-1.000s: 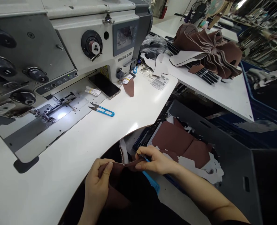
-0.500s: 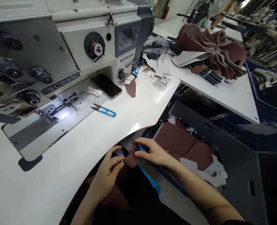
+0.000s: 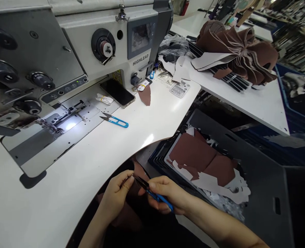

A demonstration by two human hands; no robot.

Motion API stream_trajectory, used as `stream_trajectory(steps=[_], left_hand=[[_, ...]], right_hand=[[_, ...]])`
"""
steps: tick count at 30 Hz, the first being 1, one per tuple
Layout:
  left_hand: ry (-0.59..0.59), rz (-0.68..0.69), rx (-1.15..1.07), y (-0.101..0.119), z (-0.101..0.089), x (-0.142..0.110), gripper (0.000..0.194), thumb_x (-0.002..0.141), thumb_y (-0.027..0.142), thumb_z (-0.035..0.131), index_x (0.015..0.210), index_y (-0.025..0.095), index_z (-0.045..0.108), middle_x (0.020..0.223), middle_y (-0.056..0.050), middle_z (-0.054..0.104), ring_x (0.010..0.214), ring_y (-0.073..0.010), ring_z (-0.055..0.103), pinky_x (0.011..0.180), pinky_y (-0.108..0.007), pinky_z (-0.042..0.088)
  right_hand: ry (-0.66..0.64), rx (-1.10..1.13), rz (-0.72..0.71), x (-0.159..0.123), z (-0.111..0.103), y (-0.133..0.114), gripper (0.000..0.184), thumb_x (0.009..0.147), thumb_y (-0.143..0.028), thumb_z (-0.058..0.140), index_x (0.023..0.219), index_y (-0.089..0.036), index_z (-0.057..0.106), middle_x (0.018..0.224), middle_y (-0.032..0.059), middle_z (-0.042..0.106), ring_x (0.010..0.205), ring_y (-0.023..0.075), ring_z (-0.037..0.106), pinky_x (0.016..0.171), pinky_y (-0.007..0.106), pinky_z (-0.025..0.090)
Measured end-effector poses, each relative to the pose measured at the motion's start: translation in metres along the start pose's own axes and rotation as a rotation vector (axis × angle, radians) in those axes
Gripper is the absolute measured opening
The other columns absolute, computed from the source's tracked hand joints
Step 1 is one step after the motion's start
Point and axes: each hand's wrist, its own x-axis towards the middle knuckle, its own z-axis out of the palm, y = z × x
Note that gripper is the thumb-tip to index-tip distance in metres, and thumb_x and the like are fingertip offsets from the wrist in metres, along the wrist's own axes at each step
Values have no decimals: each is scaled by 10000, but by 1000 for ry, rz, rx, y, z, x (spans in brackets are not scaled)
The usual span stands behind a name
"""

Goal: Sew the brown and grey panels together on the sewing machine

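My left hand (image 3: 115, 198) pinches the edge of a brown fabric piece (image 3: 138, 172) just below the curved front edge of the white sewing table (image 3: 95, 162). My right hand (image 3: 168, 194) grips blue-handled thread snips (image 3: 152, 193), their dark blades pointing left at the spot my left fingers hold. Most of the brown piece hangs down in shadow under my hands. A second pair of blue snips (image 3: 115, 120) lies on the table near the lit needle plate (image 3: 67, 124).
A grey HIGHLEAD sewing machine (image 3: 77, 44) fills the back left, with a phone (image 3: 117, 92) at its base. A bin of brown and white cut pieces (image 3: 206, 162) sits at my right. A heap of brown pieces (image 3: 235, 51) lies on the far white table.
My hands dropped lower and nearer to me. The snips turned so their blades now point at the fabric edge pinched in my left hand. The fabric is less spread out.
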Motion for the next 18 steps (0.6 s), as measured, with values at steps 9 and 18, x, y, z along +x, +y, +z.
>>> stream_trajectory(steps=[9,18], left_hand=[[-46,-9,-35,5,-1,1,244,852,380,538,798,193,685,733,-17,665,735,-177,627,695,-254,521],[-22,-46,-43,3,1,-1,274,819,419,566,843,184,706,807,-41,706,777,-199,638,740,-281,520]], right_hand=[[-14,74,-4,0,2,0,486,786,-511,718,955,-56,693,509,-12,532,305,7,293,292,131,206],[-19,74,-25,-3,2,-2,475,802,-494,707,968,-49,697,509,-12,534,302,5,287,293,135,196]])
